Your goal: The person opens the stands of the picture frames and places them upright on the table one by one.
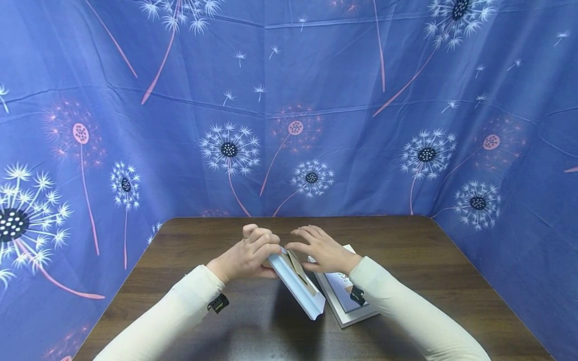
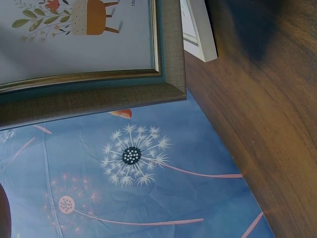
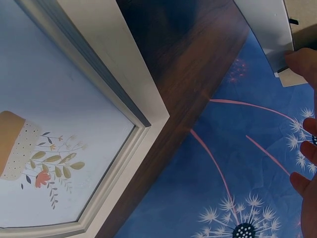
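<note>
My left hand (image 1: 248,255) grips a picture frame (image 1: 295,291) by its far end and holds it tilted up over the table. In the left wrist view the front of this frame (image 2: 171,49) shows a flower print inside a gold inner edge. Its back faces right, where a brown backing board (image 1: 298,268) sits partly raised. My right hand (image 1: 327,250) reaches to the top of that back with fingers extended. The right wrist view has the right thumb (image 3: 302,62) at the corner of the held frame (image 3: 270,34).
A white picture frame (image 1: 336,306) lies face up on the brown wooden table (image 1: 217,311), partly under my right forearm. Its flower print (image 3: 52,158) shows in the right wrist view. A blue cloth with dandelions (image 1: 361,150) hangs behind the table and at both sides.
</note>
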Motion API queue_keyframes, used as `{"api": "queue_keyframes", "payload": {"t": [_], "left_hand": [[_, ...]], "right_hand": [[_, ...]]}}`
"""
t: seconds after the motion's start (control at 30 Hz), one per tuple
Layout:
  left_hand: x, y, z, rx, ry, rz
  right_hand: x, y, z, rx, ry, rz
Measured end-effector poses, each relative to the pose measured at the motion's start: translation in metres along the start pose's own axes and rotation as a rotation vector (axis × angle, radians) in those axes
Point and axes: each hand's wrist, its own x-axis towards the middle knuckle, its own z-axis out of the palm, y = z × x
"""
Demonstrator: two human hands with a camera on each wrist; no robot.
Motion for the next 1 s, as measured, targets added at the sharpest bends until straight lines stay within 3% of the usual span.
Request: {"api": "queue_keyframes", "payload": {"t": [1.0], "left_hand": [[-0.0056, -0.0024, -0.0012, -0.001, -0.022, -0.025]], "right_hand": [[-0.0031, 0.0063, -0.0053, -0.036, 0.03, 0.031]]}}
